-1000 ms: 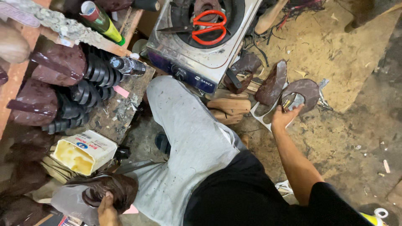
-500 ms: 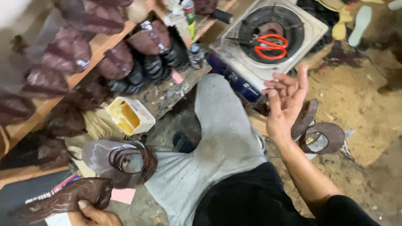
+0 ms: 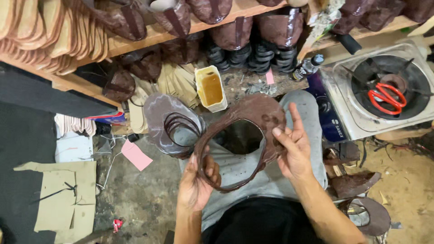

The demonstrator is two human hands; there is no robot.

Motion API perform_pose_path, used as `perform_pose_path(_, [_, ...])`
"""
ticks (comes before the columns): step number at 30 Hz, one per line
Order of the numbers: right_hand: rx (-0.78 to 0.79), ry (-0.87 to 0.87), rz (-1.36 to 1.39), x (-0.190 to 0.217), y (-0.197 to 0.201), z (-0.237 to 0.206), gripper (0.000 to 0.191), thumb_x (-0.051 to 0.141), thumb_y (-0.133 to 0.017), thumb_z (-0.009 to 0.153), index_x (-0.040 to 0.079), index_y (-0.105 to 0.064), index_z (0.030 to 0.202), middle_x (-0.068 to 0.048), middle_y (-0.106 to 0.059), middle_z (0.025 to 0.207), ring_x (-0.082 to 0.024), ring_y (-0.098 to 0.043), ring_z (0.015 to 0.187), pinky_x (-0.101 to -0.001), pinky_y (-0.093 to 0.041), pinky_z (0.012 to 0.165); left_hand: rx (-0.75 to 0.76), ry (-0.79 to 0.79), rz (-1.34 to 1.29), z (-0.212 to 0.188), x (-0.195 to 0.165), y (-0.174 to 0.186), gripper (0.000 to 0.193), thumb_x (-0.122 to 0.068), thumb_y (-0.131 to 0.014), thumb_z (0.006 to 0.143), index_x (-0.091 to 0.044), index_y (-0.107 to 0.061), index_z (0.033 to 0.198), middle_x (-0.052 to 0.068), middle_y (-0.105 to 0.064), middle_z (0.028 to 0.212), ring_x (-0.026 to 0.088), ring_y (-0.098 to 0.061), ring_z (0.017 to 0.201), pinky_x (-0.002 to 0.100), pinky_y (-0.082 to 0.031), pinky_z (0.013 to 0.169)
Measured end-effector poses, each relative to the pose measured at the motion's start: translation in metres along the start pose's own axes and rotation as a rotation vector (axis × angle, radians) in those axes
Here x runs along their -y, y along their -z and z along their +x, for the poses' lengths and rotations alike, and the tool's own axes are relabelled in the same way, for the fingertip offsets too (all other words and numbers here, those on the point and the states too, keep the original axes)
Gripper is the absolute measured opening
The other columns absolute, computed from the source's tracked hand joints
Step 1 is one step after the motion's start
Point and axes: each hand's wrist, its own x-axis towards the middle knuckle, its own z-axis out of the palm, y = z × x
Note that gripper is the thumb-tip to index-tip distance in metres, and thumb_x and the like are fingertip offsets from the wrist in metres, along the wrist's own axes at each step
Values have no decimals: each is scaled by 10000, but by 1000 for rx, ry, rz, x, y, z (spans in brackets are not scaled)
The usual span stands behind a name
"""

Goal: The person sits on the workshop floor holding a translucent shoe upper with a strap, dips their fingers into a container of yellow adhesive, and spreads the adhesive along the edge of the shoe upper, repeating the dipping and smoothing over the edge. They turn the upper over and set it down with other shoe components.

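Note:
Over my grey-trousered knee I hold up a brown leather shoe upper (image 3: 253,115) with a large oval opening in its middle. My left hand (image 3: 199,178) grips its lower left edge, fingers curled around the rim. My right hand (image 3: 294,147) holds its right side, thumb on the front and fingers spread behind it. Just to the left lies another brown upper piece with thin straps (image 3: 172,124).
A white tub of amber glue (image 3: 210,88) stands beyond the leather. A gas stove (image 3: 343,108) with red scissors (image 3: 384,99) sits at the right. Wooden shelves (image 3: 135,43) hold several brown uppers and soles. Cardboard patterns (image 3: 63,199) and a pink tag (image 3: 135,155) lie on the floor at left.
My left hand has lifted the brown upper from the lower left to the middle. My right hand, raised open before, has closed on its right side. The view swung left.

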Motion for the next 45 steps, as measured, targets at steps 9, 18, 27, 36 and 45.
perform_pose_path(9, [-140, 91, -228, -3, -19, 21, 864, -117, -567, 970, 119, -159, 1693, -191, -643, 1322, -223, -670, 1165, -383, -554, 999, 215, 1, -12, -1, 1, 19, 811, -294, -779, 993, -54, -361, 1646, 5, -540, 995, 184, -533, 993, 376, -452, 969])
perform_pose_path(18, [131, 206, -643, 25, -73, 10, 1089, -178, -647, 890, 118, 6, 1710, -102, -677, 1293, -153, -699, 1056, -245, -554, 889, -146, 228, 225, 14, 17, 50, 630, -409, -611, 956, -24, -495, 1441, 122, -670, 1353, 244, -635, 1228, 430, -497, 1050])
perform_pose_path(27, [510, 93, -914, -11, -96, 64, 881, 391, -561, 1065, 89, 20, 1654, -122, -706, 1090, -226, -666, 905, -356, -535, 792, -361, 100, 568, -6, 47, 84, 381, -103, -753, 910, 7, -610, 1246, 82, -693, 1076, 184, -620, 938, 365, -505, 824])
perform_pose_path(36, [893, 531, -2161, -86, -77, 163, 722, 654, -634, 897, -39, -755, 1061, -223, -590, 1174, -363, -461, 1108, -496, -324, 946, -560, -192, 865, -38, 27, 71, 401, -321, -641, 947, -95, -602, 1276, -55, -662, 1182, 78, -568, 1107, 272, -441, 977])
perform_pose_path(45, [889, 625, -2130, -89, -88, 172, 752, 701, -508, 941, 39, -787, 719, -223, -642, 1048, -372, -484, 1097, -555, -293, 992, -504, -199, 647, -35, 21, 99, 389, -277, -643, 1043, 30, -660, 1280, 65, -664, 1151, 175, -556, 1065, 338, -450, 945])
